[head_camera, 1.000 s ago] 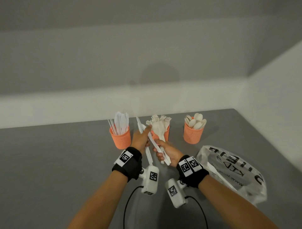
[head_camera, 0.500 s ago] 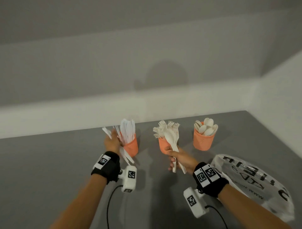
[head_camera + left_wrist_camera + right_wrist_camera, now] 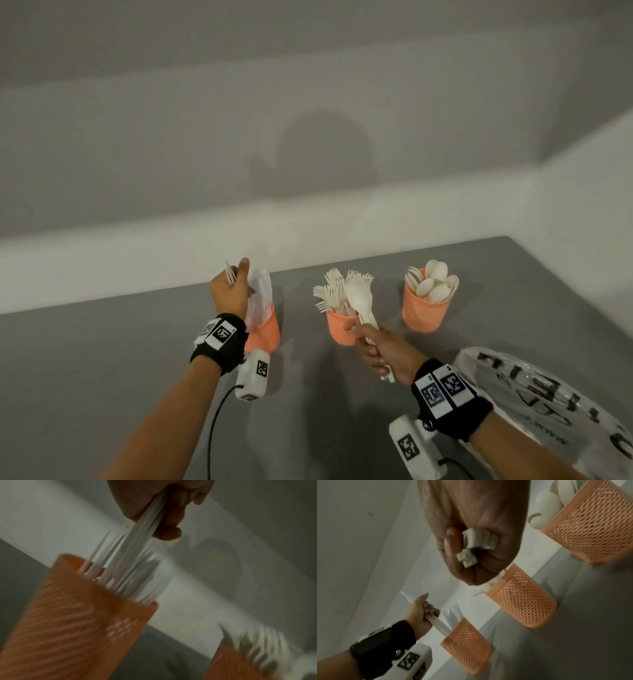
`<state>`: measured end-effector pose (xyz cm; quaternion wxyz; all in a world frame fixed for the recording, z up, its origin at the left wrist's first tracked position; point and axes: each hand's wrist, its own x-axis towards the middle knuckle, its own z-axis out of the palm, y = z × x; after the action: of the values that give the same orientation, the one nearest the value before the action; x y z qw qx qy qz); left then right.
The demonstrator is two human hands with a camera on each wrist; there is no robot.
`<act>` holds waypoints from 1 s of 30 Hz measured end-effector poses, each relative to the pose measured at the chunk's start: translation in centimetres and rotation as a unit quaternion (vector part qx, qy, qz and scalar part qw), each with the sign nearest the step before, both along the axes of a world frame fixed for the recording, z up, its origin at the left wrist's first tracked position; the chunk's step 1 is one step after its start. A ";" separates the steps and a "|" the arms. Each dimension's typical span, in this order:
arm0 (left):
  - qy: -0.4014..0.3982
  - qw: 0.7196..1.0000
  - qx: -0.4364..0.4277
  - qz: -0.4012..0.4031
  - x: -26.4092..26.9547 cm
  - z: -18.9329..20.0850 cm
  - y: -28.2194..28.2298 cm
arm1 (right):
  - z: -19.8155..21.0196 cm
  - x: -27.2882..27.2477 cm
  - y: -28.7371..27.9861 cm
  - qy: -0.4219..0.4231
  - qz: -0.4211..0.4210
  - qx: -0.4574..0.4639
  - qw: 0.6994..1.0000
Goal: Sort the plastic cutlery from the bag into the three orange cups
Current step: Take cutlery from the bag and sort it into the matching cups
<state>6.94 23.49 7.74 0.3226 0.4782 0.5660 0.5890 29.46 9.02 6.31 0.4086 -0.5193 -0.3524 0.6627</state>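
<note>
Three orange mesh cups stand in a row on the grey table: the knife cup (image 3: 265, 330) on the left, the fork cup (image 3: 340, 330) in the middle, the spoon cup (image 3: 422, 313) on the right. My left hand (image 3: 232, 291) grips a few white knives (image 3: 144, 534) just above the knife cup (image 3: 77, 615), and their lower ends dip inside its rim. My right hand (image 3: 378, 351) holds a bundle of white spoons (image 3: 359, 301) upright in front of the fork cup. The handle ends (image 3: 476, 543) stick out below that fist. The printed plastic bag (image 3: 548, 404) lies at the right.
A pale wall runs close behind the cups, and a second wall closes off the table's right side. Bare grey tabletop (image 3: 102, 377) spreads to the left and in front of the cups. A cable (image 3: 212, 428) hangs from my left wrist camera.
My left hand has carried the knives from the middle over to the left cup and lowered them into it. My right hand keeps its spoons and has drifted slightly right.
</note>
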 end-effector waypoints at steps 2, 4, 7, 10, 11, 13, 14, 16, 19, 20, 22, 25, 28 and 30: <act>0.069 0.997 0.025 -0.018 -0.2 -1.6 -0.4 | -0.4 0.0 -0.1 0.001 -0.008 -0.007 1.000; 0.137 0.988 0.053 -0.046 -0.4 -2.4 -0.6 | -0.6 -0.2 -0.1 0.000 -0.007 -0.012 1.000; 0.287 0.952 0.087 -0.061 -1.0 -2.8 -0.4 | -0.6 -0.7 0.2 0.010 0.004 -0.014 1.000; 0.450 0.878 0.149 -0.066 -1.8 -2.7 -0.1 | -0.5 -1.3 0.3 0.017 0.017 -0.006 1.000; 0.495 0.853 0.156 -0.061 -2.0 -2.8 0.0 | -0.4 -1.4 0.2 0.017 0.019 -0.001 1.000; 0.569 0.806 0.154 -0.051 -2.3 -3.1 -0.1 | -0.3 -1.6 0.2 0.016 0.017 0.005 1.000; 0.594 0.790 0.145 -0.051 -2.4 -3.3 -0.3 | -0.3 -1.7 0.2 0.017 0.015 0.006 1.000; 0.609 0.785 0.092 -0.065 -2.2 -3.6 -0.9 | -0.3 -1.6 0.1 0.025 0.014 0.006 1.000; 0.597 0.800 -0.004 -0.055 -1.7 -3.1 -1.3 | -0.4 -1.5 0.0 0.050 0.032 0.005 0.998; 0.590 0.806 -0.013 -0.041 -1.4 -2.6 -1.4 | -0.4 -1.5 0.0 0.063 0.038 0.001 0.997; 0.554 0.833 0.012 -0.019 -0.7 -1.3 -2.0 | -0.4 -1.4 0.1 0.099 0.043 -0.005 0.994; 0.406 0.908 0.094 -0.036 1.4 0.7 -4.4 | -0.5 -1.1 0.2 0.144 0.037 -0.010 0.989; 0.204 0.970 0.076 -0.111 4.4 1.4 -7.7 | -0.5 -0.9 0.1 0.183 0.037 -0.012 0.982; 0.139 0.972 -0.001 -0.191 6.4 0.9 -9.6 | -0.4 -0.9 -0.1 0.199 0.035 -0.010 0.979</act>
<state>13.35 13.93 8.66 0.3480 0.6545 0.5041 0.4432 28.57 8.91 5.92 0.4417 -0.3683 -0.2756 0.7703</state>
